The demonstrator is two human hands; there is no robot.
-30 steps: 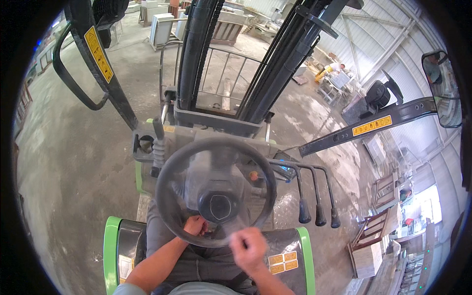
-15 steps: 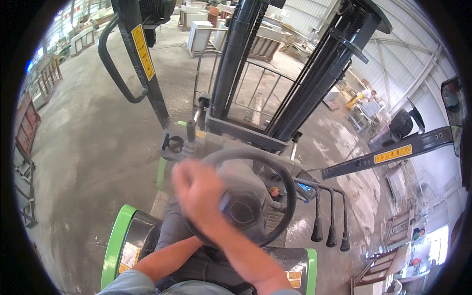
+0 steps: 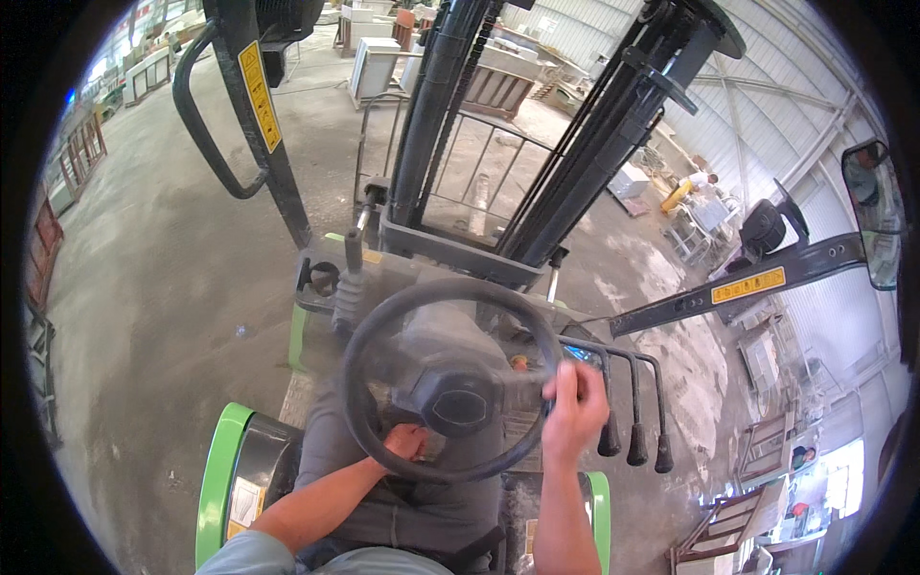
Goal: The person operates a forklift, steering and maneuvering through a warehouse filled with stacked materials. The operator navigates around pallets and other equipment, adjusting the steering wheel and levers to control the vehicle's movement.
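I sit at the black steering wheel (image 3: 350, 383) of a forklift. At the right side of its rim is my right hand (image 3: 577, 410), its fingers closed around the wheel there; a dark part shows beside the fingers, partly covered. My left hand (image 3: 407, 441) rests low, over my lap just inside the lower left of the rim. Its fingers are curled in, and whatever they may hold is hidden. Several black control levers (image 3: 636, 443) stand just right of my right hand. A gaitered lever (image 3: 351, 278) rises on the dash, left of the wheel.
Ahead stands the dark lift mast (image 3: 450, 115) with a barred load guard (image 3: 484, 158). A post with a grab handle (image 3: 220, 158) is at left, another post (image 3: 757, 286) and a mirror (image 3: 874, 206) at right. Stone slabs and racks line the hall; a person (image 3: 688, 187) bends far right.
My right hand has swung from the wheel's left side to its right side, turning the wheel. My left hand stays low. The whole view has shifted slightly.
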